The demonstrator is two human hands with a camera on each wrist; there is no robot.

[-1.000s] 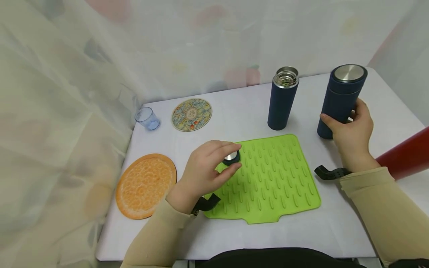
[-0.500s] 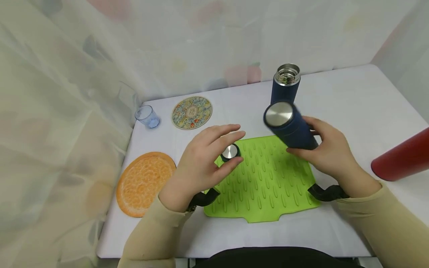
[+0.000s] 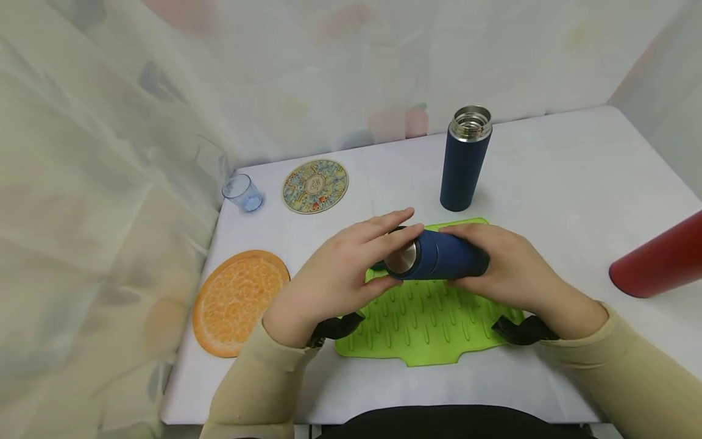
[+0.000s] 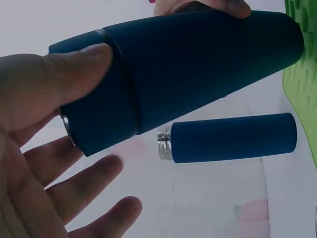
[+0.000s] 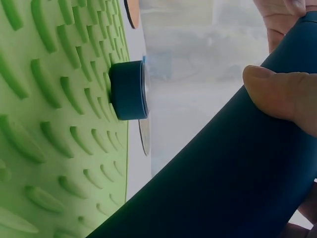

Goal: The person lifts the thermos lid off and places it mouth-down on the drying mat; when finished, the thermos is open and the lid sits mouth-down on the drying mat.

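Observation:
My right hand [image 3: 512, 265] grips a dark blue vacuum flask [image 3: 457, 256] around its lower part, tilted above the green ridged mat [image 3: 430, 332]. Its capped end with a steel top [image 3: 403, 259] points left. At that end is my left hand [image 3: 329, 271], its thumb [image 4: 81, 69] lying over the cap and its other fingers extended, spread past the far side. A small dark blue lid [image 5: 128, 90] sits on the mat, mostly hidden behind the flask in the head view. Behind the mat stands a second dark blue flask [image 3: 465, 171], upright and uncapped, its steel neck showing.
A red cylinder [image 3: 660, 259] lies at the right. At the left are an orange round mat [image 3: 241, 302], a patterned round coaster [image 3: 315, 186] and a tilted blue glass [image 3: 243, 192]. Patterned curtains [image 3: 296, 67] hang behind and beside the white table [image 3: 559, 164].
My right hand has carried the capped flask from the back right to above the mat, tipping it leftward. My left hand stays near the same spot, now at the flask's cap.

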